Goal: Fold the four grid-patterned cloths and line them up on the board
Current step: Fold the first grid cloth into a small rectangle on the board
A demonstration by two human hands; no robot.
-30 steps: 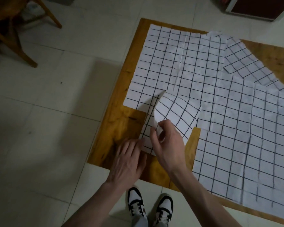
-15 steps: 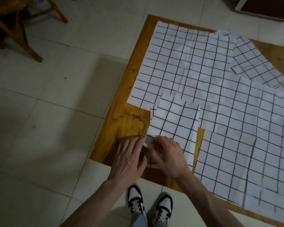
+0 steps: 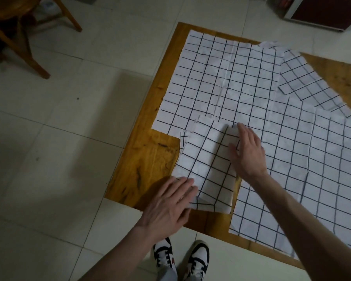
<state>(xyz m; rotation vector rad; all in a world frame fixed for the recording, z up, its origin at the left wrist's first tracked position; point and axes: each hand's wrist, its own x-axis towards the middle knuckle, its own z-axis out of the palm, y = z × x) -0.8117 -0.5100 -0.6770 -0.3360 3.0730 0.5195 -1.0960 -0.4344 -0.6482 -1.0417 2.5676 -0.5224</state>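
Two hands are down on the folded cloth (image 3: 209,169) right now, and both are flat. Starting at the far left, a wooden chair (image 3: 18,31) stands on the pale tiled floor (image 3: 59,138), well apart from the action. Moving in, the wooden board (image 3: 148,159) lies on the floor, its bare near-left corner showing beside the folded cloth. The left hand (image 3: 168,205) has its fingers straight and together, pressing the near-left corner of that small folded piece, palm partly over the bare board. The folded cloth itself sits near the board's front edge, a narrow rectangle with uneven layers peeking out along its left and far edges. Its far end overlaps the large spread cloth (image 3: 221,82) that covers the far-left part of the board. The right hand (image 3: 246,153) lies open too, fingers extended and pressing along the right edge of the folded piece, fingertips reaching toward the big cloth behind. Further right, another spread cloth (image 3: 312,179) covers the near-right stretch of the board, and a fourth cloth (image 3: 312,82) lies angled at the far right, partly tucked under the others. Down at the bottom, black-and-white sneakers (image 3: 180,258) stand just off the board's front edge.
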